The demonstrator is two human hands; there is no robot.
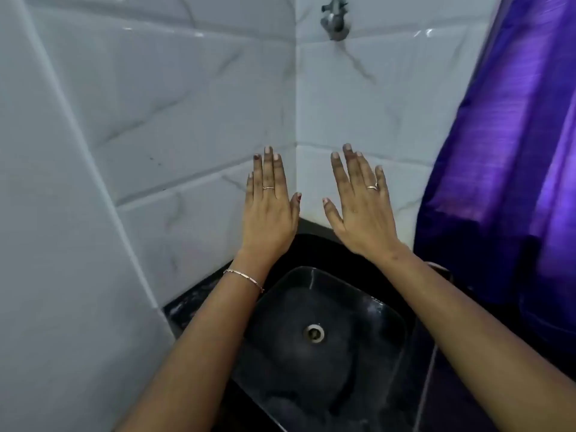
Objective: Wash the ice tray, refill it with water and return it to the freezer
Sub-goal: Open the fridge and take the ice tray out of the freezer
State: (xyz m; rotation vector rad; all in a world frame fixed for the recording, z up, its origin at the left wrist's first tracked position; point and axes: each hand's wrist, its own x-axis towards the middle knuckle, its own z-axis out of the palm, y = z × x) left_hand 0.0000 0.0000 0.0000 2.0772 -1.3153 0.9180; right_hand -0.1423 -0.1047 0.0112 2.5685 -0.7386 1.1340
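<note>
My left hand and my right hand are both held out flat above a black sink, fingers straight and spread, backs toward me. Neither hand holds anything. A metal drain sits in the middle of the basin. High on the tiled wall a metal tap points down; no water runs from it. No ice tray shows anywhere in view.
White marble-patterned tiles form a corner behind the sink. A purple curtain hangs at the right. A black countertop surrounds the basin, and a white tiled wall edge juts in at the left.
</note>
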